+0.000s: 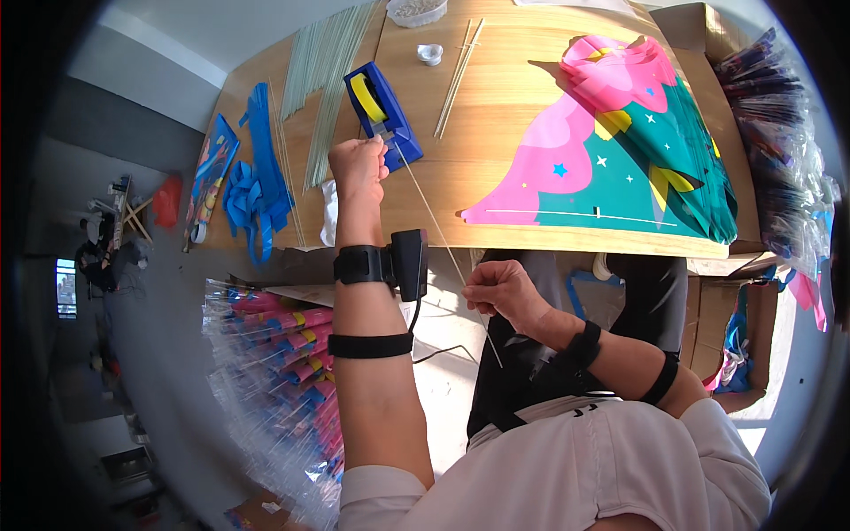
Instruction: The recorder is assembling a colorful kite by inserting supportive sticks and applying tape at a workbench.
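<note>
My left hand (359, 168) is closed in a pinch at the front end of a blue tape dispenser (405, 142) that carries a yellow roll (367, 97). What its fingertips hold is too small to make out. A thin pale stick (431, 212) slants from beside those fingertips, over the table edge and down above my lap. My right hand (509, 296) pinches this stick below its middle, and its lower end sticks out past the fingers. To the right lies a pink and green printed sheet (567, 168), with a thin white stick (540, 212) across its near edge.
Bundled pale sticks (328, 53) lie at the table's back left, near blue ribbon strips (257, 177). Two or three sticks (459, 80) and a small white cup (429, 55) sit behind the dispenser. Plastic-wrapped bundles (274, 354) stand below left; more wrapped bundles (784, 168) are at right.
</note>
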The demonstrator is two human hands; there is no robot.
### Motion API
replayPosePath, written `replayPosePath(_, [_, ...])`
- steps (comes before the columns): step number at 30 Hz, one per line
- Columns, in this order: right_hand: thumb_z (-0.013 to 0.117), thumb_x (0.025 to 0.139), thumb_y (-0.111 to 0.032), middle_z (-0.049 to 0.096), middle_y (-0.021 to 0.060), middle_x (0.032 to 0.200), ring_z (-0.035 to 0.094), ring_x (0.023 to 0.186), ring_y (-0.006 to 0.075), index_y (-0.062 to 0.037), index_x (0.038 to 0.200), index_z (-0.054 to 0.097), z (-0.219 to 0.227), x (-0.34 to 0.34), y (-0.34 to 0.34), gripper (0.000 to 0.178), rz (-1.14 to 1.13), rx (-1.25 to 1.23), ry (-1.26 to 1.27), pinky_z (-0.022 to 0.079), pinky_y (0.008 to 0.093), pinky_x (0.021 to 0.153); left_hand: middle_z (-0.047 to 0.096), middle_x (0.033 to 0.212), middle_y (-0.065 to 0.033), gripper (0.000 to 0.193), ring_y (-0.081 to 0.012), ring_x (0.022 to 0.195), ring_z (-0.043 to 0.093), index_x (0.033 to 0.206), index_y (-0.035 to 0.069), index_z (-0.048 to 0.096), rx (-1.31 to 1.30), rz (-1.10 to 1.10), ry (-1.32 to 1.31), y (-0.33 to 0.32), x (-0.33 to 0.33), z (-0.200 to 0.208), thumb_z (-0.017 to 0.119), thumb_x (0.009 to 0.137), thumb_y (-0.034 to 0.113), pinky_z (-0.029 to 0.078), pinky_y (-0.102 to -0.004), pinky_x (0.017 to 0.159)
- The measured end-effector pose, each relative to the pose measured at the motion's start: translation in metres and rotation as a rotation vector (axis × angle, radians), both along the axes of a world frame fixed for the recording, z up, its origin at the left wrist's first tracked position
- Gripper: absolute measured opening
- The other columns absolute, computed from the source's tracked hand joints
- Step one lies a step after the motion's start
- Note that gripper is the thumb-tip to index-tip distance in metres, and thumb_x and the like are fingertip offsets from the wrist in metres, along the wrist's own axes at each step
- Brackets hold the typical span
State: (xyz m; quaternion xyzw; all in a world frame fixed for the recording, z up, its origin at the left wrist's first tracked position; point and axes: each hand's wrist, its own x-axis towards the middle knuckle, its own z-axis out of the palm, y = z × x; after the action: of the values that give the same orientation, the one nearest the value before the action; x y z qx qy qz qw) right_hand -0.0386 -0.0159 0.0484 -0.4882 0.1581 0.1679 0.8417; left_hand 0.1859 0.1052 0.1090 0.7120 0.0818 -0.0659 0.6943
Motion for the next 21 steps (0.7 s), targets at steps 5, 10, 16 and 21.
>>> replayPosePath(5, [0.065, 0.081, -0.002, 0.060, 0.0071, 0.061, 0.049, 0.048, 0.0069, 0.0013, 0.074, 0.061, -0.003, 0.001, 0.001, 0.009, -0.006, 0.014, -0.021, 0.036, 0.0209, 0.043, 0.054, 0.066, -0.0054, 0.013, -0.0088, 0.052, 0.045, 0.072, 0.000, 0.055, -0.211, -0.116, 0.055, 0.020, -0.138, -0.007, 0.062, 0.083, 0.002, 0.034, -0.0215, 0.045])
replayPosePath(10, [0.064, 0.082, -0.005, 0.060, 0.0031, 0.062, 0.050, 0.050, 0.0060, -0.0034, 0.073, 0.061, -0.002, 0.000, 0.003, 0.010, 0.027, 0.026, -0.041, 0.037, 0.0203, 0.046, 0.057, 0.067, -0.0082, 0.009, -0.0096, 0.051, 0.046, 0.077, -0.004, 0.057, -0.157, -0.046, 0.314, 0.030, -0.302, -0.011, 0.063, 0.082, 0.001, 0.036, -0.0216, 0.047])
replayPosePath(16, [0.065, 0.083, -0.005, 0.060, 0.0037, 0.062, 0.050, 0.050, 0.0061, -0.0024, 0.074, 0.061, -0.001, 0.000, 0.010, 0.009, 0.039, -0.023, -0.057, 0.037, 0.0203, 0.045, 0.057, 0.065, -0.0068, 0.007, -0.0098, 0.051, 0.046, 0.077, -0.004, 0.058, -0.145, -0.072, 0.343, 0.041, -0.315, -0.016, 0.062, 0.081, -0.001, 0.037, -0.0216, 0.051])
replayPosePath(21, [0.064, 0.081, -0.004, 0.059, 0.0050, 0.060, 0.051, 0.050, 0.0065, 0.0005, 0.071, 0.059, -0.003, -0.021, 0.002, 0.012, 0.048, -0.157, -0.025, 0.038, 0.0214, 0.044, 0.057, 0.064, -0.0073, 0.006, -0.0099, 0.053, 0.047, 0.075, -0.005, 0.058, -0.142, -0.088, 0.321, 0.053, -0.313, -0.013, 0.062, 0.079, -0.002, 0.038, -0.0218, 0.051])
